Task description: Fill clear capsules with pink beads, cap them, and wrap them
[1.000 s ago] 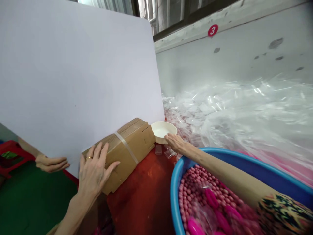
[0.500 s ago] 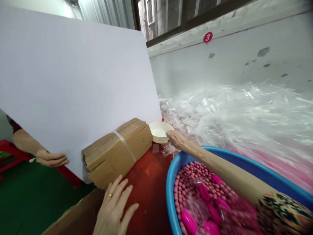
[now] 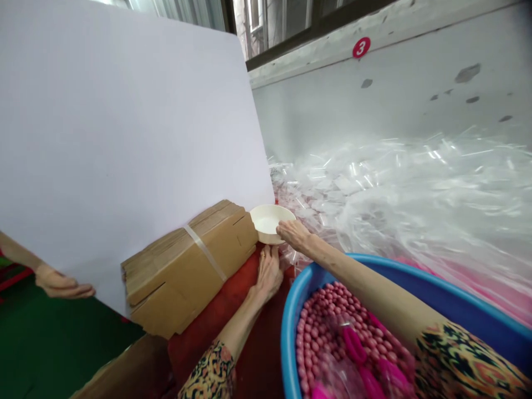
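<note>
A shallow cream-white bowl [image 3: 266,217] stands on the red tabletop [image 3: 261,343], against the end of a strapped bundle of flat cardboard [image 3: 195,271]. My right hand [image 3: 294,234] is closed on the bowl's near right rim, its arm crossing a blue tub [image 3: 291,310]. Just below the bowl, my left hand [image 3: 269,272] reaches down to the table with fingers stretched forward, a ring on one of them. Its fingertips are close to the bowl's base, and what they touch is hidden. Small clear plastic pieces lie around there.
Pink beads [image 3: 316,316] and bright pink pieces fill the tub. A heap of clear plastic packaging [image 3: 399,183] lies along the wall. Another person's hand [image 3: 62,282] holds a large white board [image 3: 137,122] upright behind the cardboard. An open carton [image 3: 128,368] is at lower left.
My left hand has moved forward and right, from beside the cardboard to the bowl's base. My right hand stays on the rim. The view has shifted slightly; the other person's hand appears further left.
</note>
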`<action>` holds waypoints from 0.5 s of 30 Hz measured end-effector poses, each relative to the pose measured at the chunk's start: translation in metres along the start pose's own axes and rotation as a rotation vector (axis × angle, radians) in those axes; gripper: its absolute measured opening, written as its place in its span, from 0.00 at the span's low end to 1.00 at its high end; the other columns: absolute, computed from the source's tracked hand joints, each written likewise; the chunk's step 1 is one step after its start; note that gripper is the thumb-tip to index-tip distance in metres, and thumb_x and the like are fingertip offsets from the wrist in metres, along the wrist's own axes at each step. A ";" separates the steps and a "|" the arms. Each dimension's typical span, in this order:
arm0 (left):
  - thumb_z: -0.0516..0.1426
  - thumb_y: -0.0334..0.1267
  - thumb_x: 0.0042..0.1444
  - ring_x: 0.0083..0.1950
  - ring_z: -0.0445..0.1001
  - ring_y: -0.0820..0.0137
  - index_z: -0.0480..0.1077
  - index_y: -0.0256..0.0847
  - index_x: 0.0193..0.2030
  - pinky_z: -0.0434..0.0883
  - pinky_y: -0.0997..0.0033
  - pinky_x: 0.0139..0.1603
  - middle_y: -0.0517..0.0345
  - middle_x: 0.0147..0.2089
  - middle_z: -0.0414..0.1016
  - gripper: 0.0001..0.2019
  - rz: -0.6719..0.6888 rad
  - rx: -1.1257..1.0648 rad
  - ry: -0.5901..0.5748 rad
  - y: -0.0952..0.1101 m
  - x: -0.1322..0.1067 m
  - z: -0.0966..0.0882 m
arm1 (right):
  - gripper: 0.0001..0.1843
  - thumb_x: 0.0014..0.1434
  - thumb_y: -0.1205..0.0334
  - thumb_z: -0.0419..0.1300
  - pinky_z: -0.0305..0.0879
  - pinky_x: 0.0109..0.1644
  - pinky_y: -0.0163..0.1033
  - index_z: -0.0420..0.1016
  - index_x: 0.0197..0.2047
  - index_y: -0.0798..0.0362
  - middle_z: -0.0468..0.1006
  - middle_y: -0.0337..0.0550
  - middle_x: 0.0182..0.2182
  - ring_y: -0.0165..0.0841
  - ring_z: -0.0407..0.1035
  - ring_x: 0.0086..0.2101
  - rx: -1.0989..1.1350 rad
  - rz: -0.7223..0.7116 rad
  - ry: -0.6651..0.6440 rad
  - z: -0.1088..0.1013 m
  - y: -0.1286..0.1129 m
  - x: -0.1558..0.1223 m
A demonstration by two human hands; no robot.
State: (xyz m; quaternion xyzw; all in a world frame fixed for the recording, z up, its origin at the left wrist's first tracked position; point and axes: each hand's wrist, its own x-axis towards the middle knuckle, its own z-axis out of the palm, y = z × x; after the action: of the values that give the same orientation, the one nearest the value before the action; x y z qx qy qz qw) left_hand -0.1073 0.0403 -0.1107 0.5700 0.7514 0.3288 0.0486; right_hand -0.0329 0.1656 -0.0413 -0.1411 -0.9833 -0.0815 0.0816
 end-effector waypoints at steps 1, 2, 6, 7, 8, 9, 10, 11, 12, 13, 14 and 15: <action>0.56 0.40 0.60 0.57 0.68 0.56 0.64 0.40 0.58 0.67 0.46 0.55 0.47 0.60 0.65 0.19 0.020 -0.019 -0.010 0.002 0.001 0.005 | 0.13 0.63 0.59 0.58 0.72 0.42 0.44 0.70 0.48 0.57 0.74 0.45 0.44 0.33 0.72 0.40 -0.014 0.014 -0.045 0.001 -0.001 0.004; 0.56 0.40 0.60 0.57 0.68 0.56 0.64 0.40 0.58 0.67 0.46 0.55 0.47 0.60 0.65 0.19 0.037 -0.037 -0.021 0.003 0.002 0.009 | 0.13 0.63 0.59 0.58 0.72 0.42 0.43 0.71 0.48 0.57 0.75 0.45 0.43 0.33 0.72 0.39 -0.020 0.025 -0.087 0.001 -0.002 0.008; 0.56 0.40 0.60 0.57 0.68 0.56 0.65 0.40 0.57 0.67 0.46 0.54 0.47 0.59 0.66 0.19 0.058 -0.081 -0.028 0.004 -0.002 0.015 | 0.13 0.63 0.59 0.58 0.72 0.42 0.43 0.71 0.47 0.58 0.75 0.45 0.42 0.33 0.72 0.39 -0.015 0.039 -0.171 0.003 -0.009 0.017; 0.56 0.40 0.60 0.57 0.68 0.56 0.65 0.40 0.57 0.67 0.46 0.55 0.47 0.59 0.66 0.19 0.054 -0.088 -0.022 0.004 -0.003 0.014 | 0.13 0.63 0.59 0.58 0.72 0.42 0.43 0.71 0.47 0.58 0.75 0.45 0.42 0.33 0.72 0.39 -0.009 0.042 -0.170 0.003 -0.010 0.016; 0.56 0.40 0.60 0.57 0.67 0.56 0.64 0.40 0.57 0.67 0.46 0.55 0.47 0.60 0.66 0.19 0.048 -0.093 -0.015 0.003 -0.004 0.014 | 0.12 0.63 0.59 0.58 0.72 0.42 0.43 0.71 0.47 0.58 0.75 0.45 0.42 0.33 0.72 0.39 -0.001 0.044 -0.158 0.002 -0.010 0.014; 0.56 0.40 0.60 0.58 0.67 0.56 0.64 0.40 0.58 0.66 0.45 0.55 0.47 0.60 0.65 0.19 0.041 -0.097 -0.005 0.003 -0.005 0.013 | 0.12 0.63 0.60 0.58 0.72 0.42 0.43 0.71 0.47 0.58 0.75 0.45 0.43 0.33 0.72 0.40 0.009 0.047 -0.138 0.002 -0.009 0.010; 0.56 0.40 0.60 0.58 0.66 0.55 0.64 0.41 0.58 0.66 0.45 0.56 0.47 0.61 0.65 0.20 0.033 -0.099 0.007 0.003 -0.006 0.012 | 0.13 0.63 0.60 0.58 0.72 0.43 0.44 0.71 0.48 0.57 0.74 0.45 0.44 0.34 0.72 0.40 0.022 0.049 -0.109 0.001 -0.007 0.006; 0.56 0.40 0.60 0.59 0.66 0.55 0.64 0.41 0.58 0.65 0.45 0.56 0.47 0.61 0.64 0.20 0.024 -0.099 0.023 0.003 -0.007 0.012 | 0.13 0.63 0.60 0.58 0.71 0.44 0.45 0.70 0.49 0.56 0.74 0.46 0.46 0.34 0.72 0.42 0.036 0.049 -0.076 -0.001 -0.005 0.002; 0.56 0.40 0.60 0.59 0.65 0.55 0.64 0.41 0.58 0.65 0.44 0.56 0.47 0.61 0.64 0.19 0.016 -0.099 0.042 0.003 -0.008 0.011 | 0.13 0.63 0.60 0.58 0.71 0.45 0.45 0.70 0.50 0.56 0.73 0.46 0.47 0.35 0.71 0.42 0.052 0.049 -0.042 -0.003 -0.002 -0.001; 0.56 0.40 0.60 0.59 0.66 0.55 0.64 0.41 0.58 0.65 0.45 0.56 0.47 0.61 0.64 0.19 0.012 -0.099 0.062 0.003 -0.010 0.010 | 0.14 0.63 0.60 0.58 0.71 0.45 0.45 0.70 0.50 0.55 0.73 0.46 0.48 0.35 0.71 0.43 0.068 0.047 -0.011 -0.005 0.002 -0.005; 0.56 0.39 0.61 0.59 0.66 0.56 0.65 0.41 0.57 0.65 0.45 0.56 0.47 0.60 0.65 0.18 0.010 -0.100 0.083 0.002 -0.012 0.009 | 0.14 0.63 0.60 0.58 0.71 0.45 0.46 0.69 0.50 0.55 0.73 0.46 0.48 0.35 0.71 0.43 0.084 0.045 0.017 -0.007 0.006 -0.008; 0.56 0.39 0.61 0.58 0.67 0.56 0.66 0.40 0.56 0.66 0.46 0.56 0.47 0.60 0.66 0.17 0.012 -0.103 0.101 0.002 -0.013 0.008 | 0.13 0.63 0.60 0.58 0.71 0.45 0.45 0.70 0.50 0.55 0.73 0.45 0.47 0.35 0.71 0.43 0.099 0.042 0.037 -0.010 0.010 -0.011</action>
State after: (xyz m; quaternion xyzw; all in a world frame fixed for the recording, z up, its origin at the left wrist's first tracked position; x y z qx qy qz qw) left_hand -0.0977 0.0322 -0.1197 0.5539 0.7315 0.3958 0.0377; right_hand -0.0183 0.1699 -0.0318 -0.1557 -0.9813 -0.0336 0.1085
